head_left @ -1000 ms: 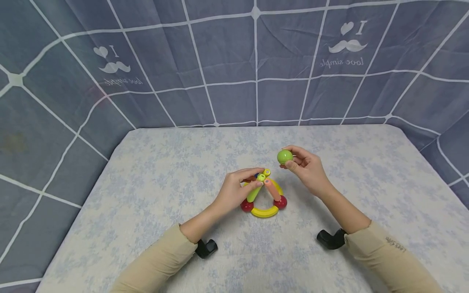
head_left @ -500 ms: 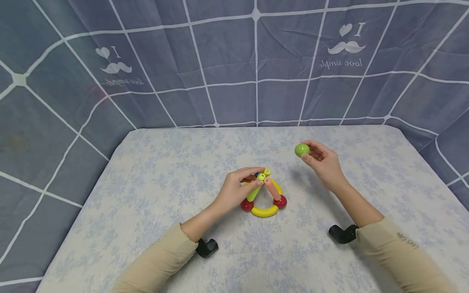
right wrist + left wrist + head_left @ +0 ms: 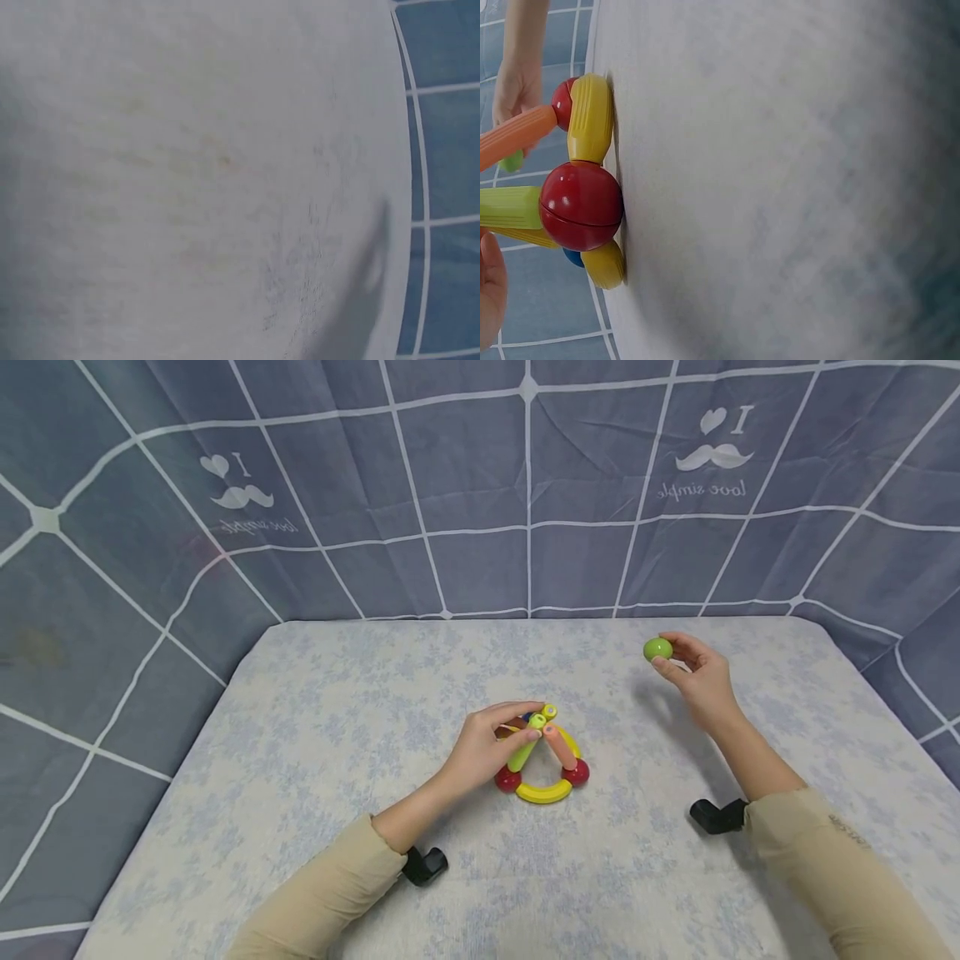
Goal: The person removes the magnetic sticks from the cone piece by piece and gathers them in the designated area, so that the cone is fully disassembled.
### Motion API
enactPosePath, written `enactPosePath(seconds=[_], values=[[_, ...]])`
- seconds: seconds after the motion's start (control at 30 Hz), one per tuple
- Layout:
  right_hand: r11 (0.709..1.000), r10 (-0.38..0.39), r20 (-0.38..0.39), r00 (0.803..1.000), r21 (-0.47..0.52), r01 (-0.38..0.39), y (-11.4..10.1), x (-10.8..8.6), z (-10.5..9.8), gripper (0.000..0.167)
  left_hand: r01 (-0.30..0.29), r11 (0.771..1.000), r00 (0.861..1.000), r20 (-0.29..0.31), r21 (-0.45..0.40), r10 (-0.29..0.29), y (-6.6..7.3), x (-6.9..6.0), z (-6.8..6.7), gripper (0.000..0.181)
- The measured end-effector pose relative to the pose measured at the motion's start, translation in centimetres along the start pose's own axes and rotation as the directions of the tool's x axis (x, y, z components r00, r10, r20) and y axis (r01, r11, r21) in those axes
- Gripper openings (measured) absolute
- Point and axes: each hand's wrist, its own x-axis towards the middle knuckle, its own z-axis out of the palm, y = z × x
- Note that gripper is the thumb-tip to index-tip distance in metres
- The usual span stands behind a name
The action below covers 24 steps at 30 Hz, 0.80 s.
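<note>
A toy frame of colored rods and balls stands on the table. Its base joins yellow curved pieces [image 3: 543,793] and red balls [image 3: 576,772]. From it a light green rod [image 3: 520,758], an orange rod [image 3: 559,748] and a yellow rod [image 3: 550,711] lean up toward each other. My left hand [image 3: 480,743] pinches the green rod near its top, its fingers partly covering the far rods. A blue ball [image 3: 573,256] shows at the back in the left wrist view. Off to the far right, my right hand [image 3: 705,681] holds a green ball [image 3: 657,649] between thumb and fingers above the cloth.
A pale flowered cloth covers the table [image 3: 360,693]. Blue checked curtains [image 3: 465,485] hang behind it and at both sides. Black wrist mounts [image 3: 718,817] stick out below the sleeves. Only cloth, curtain and a shadow [image 3: 360,300] appear in the right wrist view.
My right hand has carried the green ball away from the toy frame, to the right and toward the far edge. The left hand stays at the rods.
</note>
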Motion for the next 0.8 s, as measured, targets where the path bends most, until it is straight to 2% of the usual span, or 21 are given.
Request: enactPosePath(seconds=[0.17,0.33,0.47,0.63,0.73,0.8], values=[[0.995,0.094,-0.059,0.994,0.037,-0.092,0.8,1.1,-0.7,0.028,0.018,1.000,1.000,-0.001,-0.024,-0.018,-0.2,0.0,0.0,0.033],[0.981,0.195,-0.113,0.974,0.043,-0.191,2.0,1.7,-1.5,0.026,0.037,0.999,0.999,0.014,-0.037,-0.037,-0.2,0.0,0.1,0.033],[0.968,0.250,-0.126,0.960,0.013,-0.250,2.7,2.0,-2.0,0.031,0.071,0.996,0.997,0.021,-0.045,-0.071,-0.2,0.0,0.1,0.033],[0.946,0.257,-0.108,0.960,-0.176,-0.273,3.7,2.9,-2.5,0.055,0.087,0.995,0.996,0.021,-0.052,-0.086,-0.2,0.0,0.2,0.034],[0.912,0.258,-0.095,0.961,-0.305,-0.275,4.2,3.4,-2.5,0.057,0.084,0.995,0.996,0.020,-0.053,-0.083,-0.2,0.0,0.1,0.034],[0.894,0.270,-0.089,0.959,-0.346,-0.284,4.5,3.7,-2.3,0.056,0.081,0.995,0.997,0.022,-0.052,-0.080,-0.2,0.1,0.1,0.034]])
